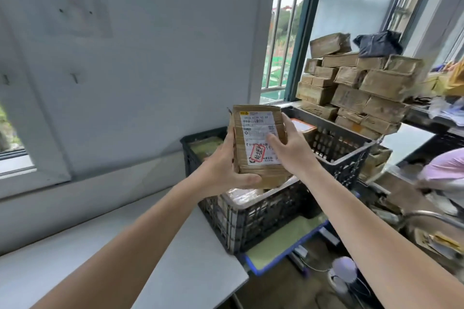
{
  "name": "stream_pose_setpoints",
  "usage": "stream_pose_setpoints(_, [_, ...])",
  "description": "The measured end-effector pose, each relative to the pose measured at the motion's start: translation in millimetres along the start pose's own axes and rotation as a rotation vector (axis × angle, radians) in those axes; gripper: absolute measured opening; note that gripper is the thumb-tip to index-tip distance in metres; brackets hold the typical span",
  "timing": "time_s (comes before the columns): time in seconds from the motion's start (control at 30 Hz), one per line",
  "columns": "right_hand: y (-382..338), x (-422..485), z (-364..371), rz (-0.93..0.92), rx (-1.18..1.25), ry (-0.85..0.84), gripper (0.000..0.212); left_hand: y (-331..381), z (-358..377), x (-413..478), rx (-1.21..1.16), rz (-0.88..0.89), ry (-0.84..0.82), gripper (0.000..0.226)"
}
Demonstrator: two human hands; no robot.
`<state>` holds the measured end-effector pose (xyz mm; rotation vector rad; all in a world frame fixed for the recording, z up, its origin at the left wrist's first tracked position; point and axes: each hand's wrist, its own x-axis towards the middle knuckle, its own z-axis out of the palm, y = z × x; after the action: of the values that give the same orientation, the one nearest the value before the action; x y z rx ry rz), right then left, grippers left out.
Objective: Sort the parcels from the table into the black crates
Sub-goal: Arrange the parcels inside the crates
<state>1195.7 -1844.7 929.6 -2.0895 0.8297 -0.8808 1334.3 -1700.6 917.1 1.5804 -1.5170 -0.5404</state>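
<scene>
Right, head view: brown parcel (258, 143) w/ white label held upright above black crates (263, 218). Left hand (226, 168) clamped on its left edge + bottom; right hand (291, 148) gripping right edge, thumb on label. More parcels stacked (356, 88) by window.

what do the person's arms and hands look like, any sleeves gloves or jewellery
Both arms are bare from the edge of the picture to the fingers, with no sleeves in view. The left hand and the right hand wear no gloves. No watch, bracelet or ring shows on the wrists or the visible fingers. The nails look short and unpainted.
</scene>
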Motion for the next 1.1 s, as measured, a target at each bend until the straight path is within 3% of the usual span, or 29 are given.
stream_pose_setpoints(0.13, [36.8, 49.5, -25.7, 0.029, -0.025, 0.005, 0.04, -8.3, 24.1, 61.4, -0.06, -0.027, 0.021, 0.112])
stream_pose_setpoints(0.4, [102.9, 181.9, -89.3, 0.06, -0.175, 0.041, 0.06, -29.1, 56.8, 231.7, -0.09, 0.005, -0.002, 0.104])
stream_pose_setpoints(0.63, [164.6, 272.0, -145.6, 0.099, -0.326, 0.03, 0.062, -39.6, 98.9, 356.1, -0.194, -0.128, 0.004, 0.102])
stream_pose_setpoints(0.77, [210.4, 307.1, -169.5, 0.176, -0.379, -0.094, 0.068, -46.0, 139.9, 404.2, -0.238, -0.25, 0.026, 0.098])
stream_pose_setpoints(0.97, [283.6, 349.9, -196.5, 0.21, -0.565, -0.373, 0.107, -63.0, 216.4, 455.6, -0.208, -0.431, -0.012, 0.132])
stream_pose_setpoints(1.1, [336.8, 371.7, -205.6, 0.19, -0.724, -0.637, 0.105, -75.4, 268.5, 485.7, -0.085, -0.554, -0.055, 0.137])
